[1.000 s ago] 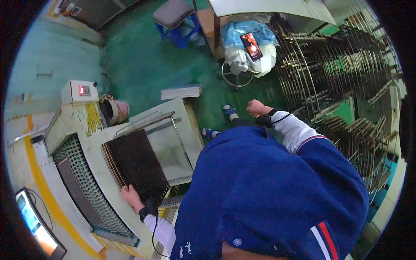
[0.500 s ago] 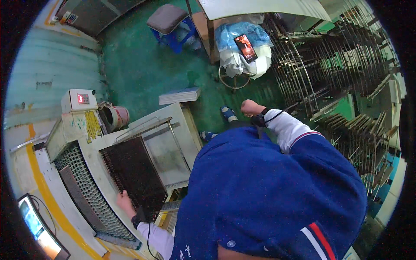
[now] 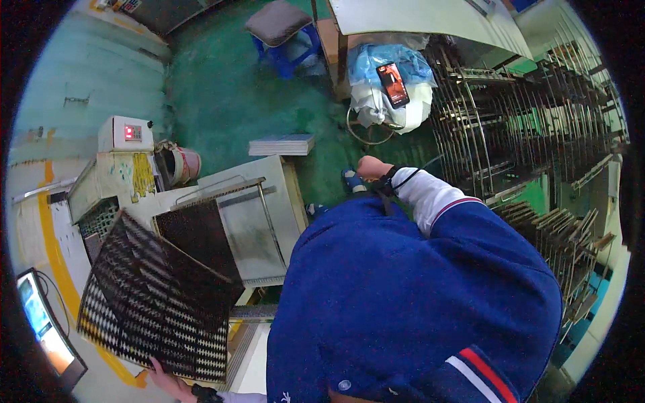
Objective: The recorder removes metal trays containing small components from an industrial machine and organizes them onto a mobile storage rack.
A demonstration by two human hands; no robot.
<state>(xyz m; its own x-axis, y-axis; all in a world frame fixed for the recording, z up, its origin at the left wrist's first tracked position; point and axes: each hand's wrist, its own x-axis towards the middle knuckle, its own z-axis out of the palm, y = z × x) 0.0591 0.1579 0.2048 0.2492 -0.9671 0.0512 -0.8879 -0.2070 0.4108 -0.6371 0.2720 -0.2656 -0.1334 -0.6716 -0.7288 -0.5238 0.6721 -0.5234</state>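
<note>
Floor (image 3: pixel 222 101): lay dim green, with a faint sheen.
Tabletop (image 3: pixel 430 17): caught bright light, shadow falling under its near edge.
Monitor (image 3: pixel 47 326): glowed, its lower end washed out.
Control box (image 3: pixel 119 134): bore a small red glow.
Rack (image 3: pixel 524 127): sank into shadow, its detail muddled.
Mesh panel (image 3: pixel 164 299): looked slightly smeared.
Jacket (image 3: pixel 416 295): showed grainy specks.
Wall (image 3: pixel 101 87): looked hazy and bowed, darkening to black outward.

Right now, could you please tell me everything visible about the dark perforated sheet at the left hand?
The dark perforated sheet is broad, four-sided and thin-looking, with rows of small openings showing paler surfaces behind. Its material is unclear. It appears tilted, partly hiding the lattice belt and another dark panel. The left grip holds its lower edge; other contacts are unclear.
</note>
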